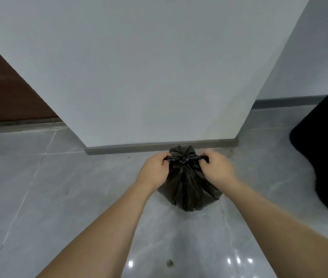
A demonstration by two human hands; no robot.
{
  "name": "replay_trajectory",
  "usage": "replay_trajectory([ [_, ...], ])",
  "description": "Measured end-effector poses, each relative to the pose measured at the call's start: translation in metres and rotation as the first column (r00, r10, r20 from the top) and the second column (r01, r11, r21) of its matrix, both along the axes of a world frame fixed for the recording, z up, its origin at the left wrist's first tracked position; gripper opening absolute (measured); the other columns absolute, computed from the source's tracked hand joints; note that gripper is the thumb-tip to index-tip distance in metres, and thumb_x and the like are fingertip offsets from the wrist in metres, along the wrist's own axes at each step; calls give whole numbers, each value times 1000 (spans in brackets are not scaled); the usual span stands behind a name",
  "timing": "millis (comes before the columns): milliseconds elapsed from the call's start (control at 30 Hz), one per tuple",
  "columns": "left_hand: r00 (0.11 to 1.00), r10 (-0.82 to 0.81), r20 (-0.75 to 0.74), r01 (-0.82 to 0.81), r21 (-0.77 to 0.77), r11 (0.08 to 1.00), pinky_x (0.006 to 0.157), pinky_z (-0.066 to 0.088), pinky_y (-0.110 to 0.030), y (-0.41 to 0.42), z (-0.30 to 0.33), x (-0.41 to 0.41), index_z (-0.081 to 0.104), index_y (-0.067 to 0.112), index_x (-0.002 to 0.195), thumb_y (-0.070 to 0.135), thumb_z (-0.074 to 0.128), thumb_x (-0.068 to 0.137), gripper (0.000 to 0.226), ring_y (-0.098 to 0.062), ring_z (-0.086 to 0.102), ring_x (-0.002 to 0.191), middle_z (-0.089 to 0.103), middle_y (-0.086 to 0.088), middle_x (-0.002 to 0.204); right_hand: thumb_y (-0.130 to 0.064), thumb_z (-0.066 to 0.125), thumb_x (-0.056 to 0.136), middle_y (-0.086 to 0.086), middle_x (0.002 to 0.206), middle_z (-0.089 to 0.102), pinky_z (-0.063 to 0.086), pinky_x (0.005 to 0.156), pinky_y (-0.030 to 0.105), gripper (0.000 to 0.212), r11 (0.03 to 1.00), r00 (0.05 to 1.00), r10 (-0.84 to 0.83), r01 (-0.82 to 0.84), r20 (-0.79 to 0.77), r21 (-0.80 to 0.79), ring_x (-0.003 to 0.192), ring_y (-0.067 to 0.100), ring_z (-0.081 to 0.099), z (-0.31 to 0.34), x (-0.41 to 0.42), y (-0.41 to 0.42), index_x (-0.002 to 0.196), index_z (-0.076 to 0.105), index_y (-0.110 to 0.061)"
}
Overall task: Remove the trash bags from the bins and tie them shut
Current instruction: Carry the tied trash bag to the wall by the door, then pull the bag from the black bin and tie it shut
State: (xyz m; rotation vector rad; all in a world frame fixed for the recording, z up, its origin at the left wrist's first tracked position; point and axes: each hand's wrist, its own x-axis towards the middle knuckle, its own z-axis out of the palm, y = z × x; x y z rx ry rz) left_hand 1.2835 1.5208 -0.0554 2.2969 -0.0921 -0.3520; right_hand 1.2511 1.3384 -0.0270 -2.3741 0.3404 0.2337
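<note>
Head view, looking down along two bare forearms that reach forward over a grey tiled floor (38,187), glossy, with light spots reflected on it near the bottom edge of the picture. Farther out, a small black trash bag (187,189) stands on the floor, full and gathered at the top into a knot (183,159). The left hand (155,169) has its fingers curled round the twisted end of plastic that sticks out of the knot on the left; the right hand (214,167) pinches the end on the right in the same way, fingers folded in over it. The two ends run in a straight line between the hands, with the knot midway. The bag sits just in front of a dark grey skirting board (159,146) at the foot of a white wall (149,67), a projecting pillar-like face whose right corner lies just beyond the right hand. At the right edge of the floor stands a large black shape (327,157), well apart from the bag; what it is cannot be told. At the far left, behind the wall, is a brown surface (4,91).
</note>
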Motion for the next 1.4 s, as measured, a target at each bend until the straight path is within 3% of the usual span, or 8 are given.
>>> replay_trajectory([
  [267,993,-107,43,104,73,992,90,47,-33,-88,-32,41,65,16,108,9,40,93,30,-27,60,103,68,-9,110,-16,46,91,6,113,65,42,80,29,28,988,988,-151,151,12,-30,102,26,59,-41,17,-68,114,60,-19],
  [400,988,-155,16,151,151,977,85,47,-33,-103,-56,49,63,14,108,10,40,93,28,-27,59,101,67,-9,109,-20,54,86,2,126,61,43,99,33,43,994,993,-111,111,-25,-2,115,22,55,-53,17,-87,129,55,-22],
  [600,964,-264,-39,266,186,946,104,41,-41,-100,-73,51,51,16,132,31,56,89,46,-24,50,121,56,-5,129,-25,50,89,9,137,54,31,111,42,48,990,998,-26,33,55,-139,128,27,46,-69,20,-93,136,50,-13],
  [700,960,-279,7,270,232,935,109,36,-43,-89,-71,49,43,16,140,37,60,84,62,-23,42,129,49,-4,138,-31,41,96,9,156,30,9,120,42,55,962,998,31,-15,57,-272,146,24,21,-74,19,-86,147,34,-11],
  [800,952,-282,115,238,295,925,110,32,-44,-72,-65,46,41,16,141,41,57,88,62,-25,39,132,47,-5,141,-32,37,98,7,160,20,0,121,40,57,947,989,93,-52,116,-317,148,22,10,-69,17,-72,150,27,-11],
  [967,929,-267,257,142,417,898,117,21,-43,-33,-47,37,33,10,146,41,42,98,58,-24,29,141,36,-8,152,-34,33,100,9,160,19,1,121,40,55,918,958,244,-179,149,-354,148,23,10,-49,18,-39,149,26,-9],
  [1233,933,-151,326,-24,476,879,121,6,-44,44,4,14,26,14,150,40,32,102,55,-20,13,147,24,-3,158,-32,33,101,9,162,11,0,121,38,57,889,911,378,-306,167,-341,149,23,4,-6,22,27,151,19,-10],
  [1400,942,-53,333,-117,469,875,121,4,-43,92,87,1,24,15,151,40,31,103,55,-21,12,148,22,-2,159,-31,32,102,9,162,10,0,121,39,57,866,896,427,-366,124,-340,149,25,2,76,22,75,152,18,-9],
])
